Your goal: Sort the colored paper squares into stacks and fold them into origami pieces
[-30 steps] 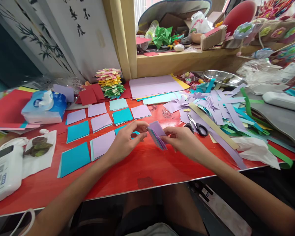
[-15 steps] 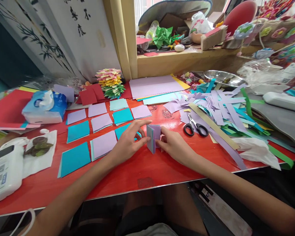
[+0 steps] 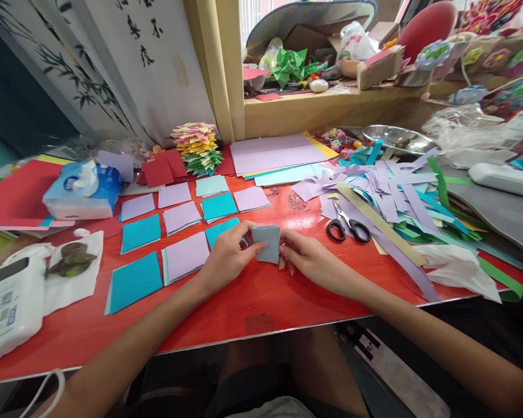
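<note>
A small folded stack of paper [image 3: 268,246], pale blue on the side toward me, stands upright just above the red table. My left hand [image 3: 232,248] pinches its left edge between thumb and fingers. At its right edge, the fingertips of my right hand [image 3: 303,253] are closed against the paper. Stacks of square paper lie in rows to the left: a lilac stack [image 3: 185,256] and a turquoise stack [image 3: 136,281] are nearest. Black-handled scissors [image 3: 347,223] rest open to the right of my right hand.
Beyond the scissors lies a heap of paper strips [image 3: 387,186]. Large lilac sheets [image 3: 274,153] and a folded-paper tower [image 3: 197,148] stand at the back. On the left are a tissue pack [image 3: 82,190] and a white device [image 3: 11,310]. The red table [image 3: 209,325] ends close to my lap.
The folded paper has turned from edge-on and partly spread to flat and closed, its pale blue face toward me. Both hands stay at its sides.
</note>
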